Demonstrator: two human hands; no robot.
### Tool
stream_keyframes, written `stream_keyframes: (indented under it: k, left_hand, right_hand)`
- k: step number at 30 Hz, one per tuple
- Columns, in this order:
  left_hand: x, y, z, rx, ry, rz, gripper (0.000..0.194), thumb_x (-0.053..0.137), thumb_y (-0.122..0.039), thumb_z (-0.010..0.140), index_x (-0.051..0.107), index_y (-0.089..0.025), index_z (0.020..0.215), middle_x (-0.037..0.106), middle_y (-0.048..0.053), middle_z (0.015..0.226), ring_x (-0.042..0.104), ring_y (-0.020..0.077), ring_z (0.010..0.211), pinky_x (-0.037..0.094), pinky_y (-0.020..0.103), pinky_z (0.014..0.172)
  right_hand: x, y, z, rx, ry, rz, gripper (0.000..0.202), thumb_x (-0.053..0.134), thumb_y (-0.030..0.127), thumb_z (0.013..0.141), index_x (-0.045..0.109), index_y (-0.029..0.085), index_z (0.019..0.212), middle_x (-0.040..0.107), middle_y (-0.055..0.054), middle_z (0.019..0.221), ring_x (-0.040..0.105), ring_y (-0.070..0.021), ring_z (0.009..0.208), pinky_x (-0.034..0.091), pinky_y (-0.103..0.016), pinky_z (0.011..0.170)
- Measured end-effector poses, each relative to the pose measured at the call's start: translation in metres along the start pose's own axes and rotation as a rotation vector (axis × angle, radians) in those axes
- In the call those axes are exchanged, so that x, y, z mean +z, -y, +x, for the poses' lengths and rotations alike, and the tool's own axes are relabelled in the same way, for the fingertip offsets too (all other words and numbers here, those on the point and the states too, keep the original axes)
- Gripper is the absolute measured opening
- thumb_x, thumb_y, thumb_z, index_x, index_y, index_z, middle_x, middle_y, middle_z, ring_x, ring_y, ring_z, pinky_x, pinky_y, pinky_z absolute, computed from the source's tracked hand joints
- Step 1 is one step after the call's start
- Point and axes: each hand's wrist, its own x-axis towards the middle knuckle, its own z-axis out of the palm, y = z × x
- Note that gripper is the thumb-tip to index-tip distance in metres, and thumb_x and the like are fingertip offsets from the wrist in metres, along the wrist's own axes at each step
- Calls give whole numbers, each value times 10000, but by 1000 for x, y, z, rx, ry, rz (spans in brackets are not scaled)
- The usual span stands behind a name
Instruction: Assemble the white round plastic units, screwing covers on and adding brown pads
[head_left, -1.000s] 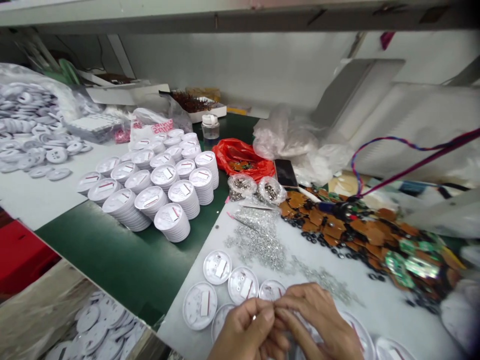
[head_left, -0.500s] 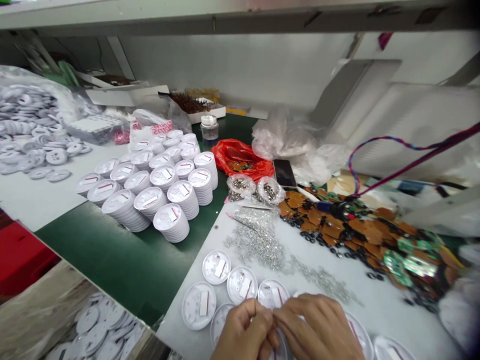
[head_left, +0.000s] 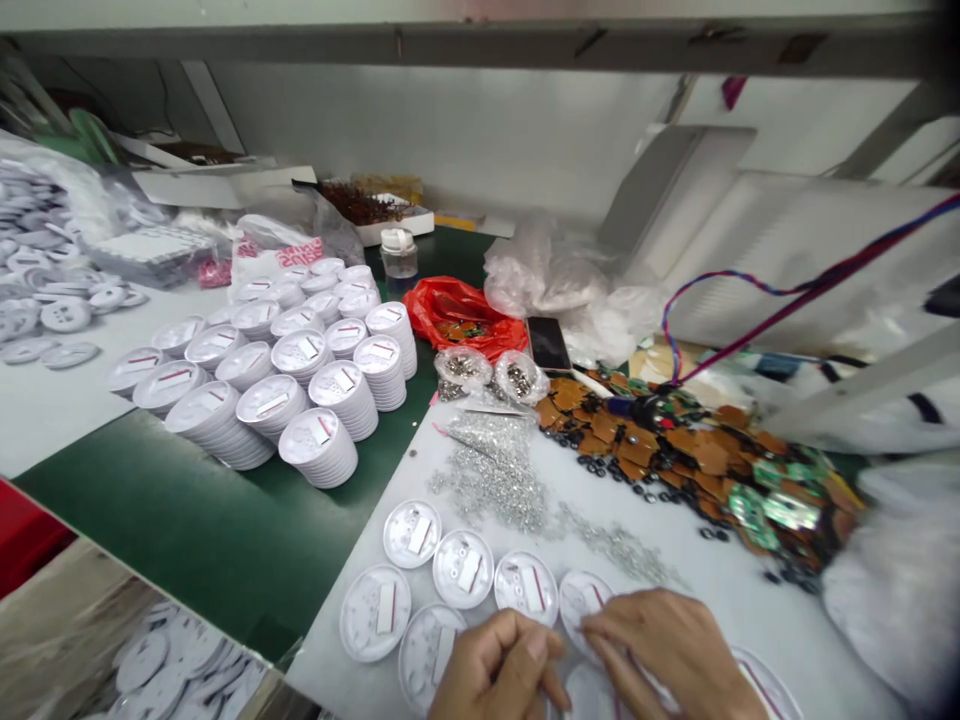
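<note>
Low in the view, my left hand (head_left: 499,668) has its fingers curled, with thumb and index finger together; whatever they may hold is hidden. It hovers by a round white plastic cover (head_left: 424,655) with a white rectangular piece inside. To its right, my right hand (head_left: 667,650) reaches with pinched fingertips to the rim of another white cover (head_left: 581,598); anything between those fingertips is too small to make out. More such covers lie open side up around both hands, among them one (head_left: 526,588) just beyond the left hand. Others are partly hidden under my hands.
Small shiny metal parts (head_left: 495,475) are heaped beyond the covers, with tweezers (head_left: 469,440) on them. Stacked white covers (head_left: 319,450) stand left on the green mat (head_left: 225,540). Brown and green circuit boards (head_left: 697,460) are piled right, near a soldering iron (head_left: 637,408). A red bag (head_left: 457,310) lies behind.
My hands, close together before, have moved apart; the right fingertips are now at a cover's rim. The camera has turned slightly, so the surroundings appear shifted left.
</note>
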Motion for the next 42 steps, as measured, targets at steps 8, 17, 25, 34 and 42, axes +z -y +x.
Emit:
stream_keyframes:
  k: [8,17,25,34,42]
  left_hand:
    - [-7,-17,-7,-37,-47,-83,550,732,-669,787,714,-141,941,622,7,710,313,31,453,190,215,431]
    - [-11,-18,-10,-53,-55,-91,507,727,-657,805,707,-159,896,433,-86,526,207,24,403,137,205,411]
    - [-13,-15,-10,-54,-59,-119,497,735,-652,802,713,-162,886,487,-69,571,222,19,415,159,189,411]
    - [-17,-14,-12,-72,-42,-97,496,711,-651,825,710,-163,912,437,-92,527,185,20,404,147,186,407]
    - [-18,-15,-12,-47,-50,-169,482,772,-625,780,717,-158,885,585,-39,665,276,4,416,165,180,407]
  right_hand:
    - [16,-19,-5,190,30,-80,238,450,173,1023,673,255,1032,695,-6,894,656,-165,836,408,-364,850]
    - [31,-24,-4,201,44,16,250,462,176,1026,693,271,1027,659,-9,876,587,-170,838,355,-373,881]
    - [31,-25,-7,189,42,3,221,496,144,1002,683,258,1036,642,-15,879,564,-178,840,356,-376,869]
    - [30,-20,-17,109,40,-41,403,277,204,1063,670,255,1134,659,-58,968,542,-223,934,334,-402,860]
    - [26,-22,-11,131,36,43,340,350,136,1023,651,251,1132,661,-61,1005,527,-237,940,333,-408,853]
